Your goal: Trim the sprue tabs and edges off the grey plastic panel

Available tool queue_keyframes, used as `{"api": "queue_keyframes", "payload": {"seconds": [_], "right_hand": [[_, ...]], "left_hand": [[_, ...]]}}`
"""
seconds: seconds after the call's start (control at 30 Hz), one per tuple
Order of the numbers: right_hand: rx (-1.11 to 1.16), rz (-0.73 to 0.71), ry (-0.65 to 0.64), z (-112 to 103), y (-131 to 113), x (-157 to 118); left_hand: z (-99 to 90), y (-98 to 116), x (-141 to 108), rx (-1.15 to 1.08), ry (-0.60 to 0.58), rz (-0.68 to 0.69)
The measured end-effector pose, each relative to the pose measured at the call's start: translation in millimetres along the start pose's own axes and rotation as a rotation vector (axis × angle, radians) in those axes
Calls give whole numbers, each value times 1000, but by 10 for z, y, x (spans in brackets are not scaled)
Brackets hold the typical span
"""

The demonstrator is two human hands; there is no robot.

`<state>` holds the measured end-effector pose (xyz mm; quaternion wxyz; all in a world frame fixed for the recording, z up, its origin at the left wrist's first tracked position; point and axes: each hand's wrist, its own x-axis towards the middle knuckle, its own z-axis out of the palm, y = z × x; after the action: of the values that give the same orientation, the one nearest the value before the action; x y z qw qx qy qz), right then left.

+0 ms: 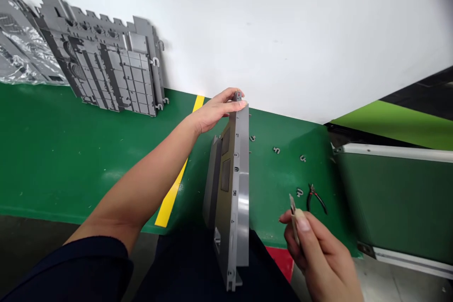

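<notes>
A grey moulded panel (242, 184) stands on its edge in the middle, close to the body. My left hand (222, 107) grips its far top end, thumb on one side and fingers on the other. Off to the right, my right hand (313, 250) pinches a small knife (293, 217) between thumb and fingers, its blade pointing up and away from me. The knife is apart from the panel. Several small grey hook-shaped clips (276, 150) lie on the green surface beyond the knife, and pliers with dark handles (316, 199) lie near them.
Several grey panels (116, 66) lean on the white wall (265, 33) at the left, beside one in clear wrap (24, 52). A yellow stripe (173, 198) crosses the green surface (106, 160). A metal-framed green board (399, 198) stands at the right.
</notes>
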<state>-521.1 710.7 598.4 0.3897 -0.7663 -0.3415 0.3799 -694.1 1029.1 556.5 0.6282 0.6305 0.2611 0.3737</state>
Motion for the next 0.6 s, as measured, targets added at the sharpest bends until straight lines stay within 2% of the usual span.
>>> {"api": "queue_keyframes", "payload": {"seconds": [0.13, 0.27, 0.47, 0.6], "right_hand": [[264, 67, 109, -200, 463, 171], [432, 172, 189, -388, 901, 301], [552, 271, 176, -534, 1467, 439], [561, 344, 149, -576, 1664, 556]], "left_hand": [[55, 157, -17, 101, 14, -6], [-28, 278, -119, 185, 222, -62], [-348, 333, -387, 292, 581, -130], [-629, 340, -558, 428, 744, -201]]}}
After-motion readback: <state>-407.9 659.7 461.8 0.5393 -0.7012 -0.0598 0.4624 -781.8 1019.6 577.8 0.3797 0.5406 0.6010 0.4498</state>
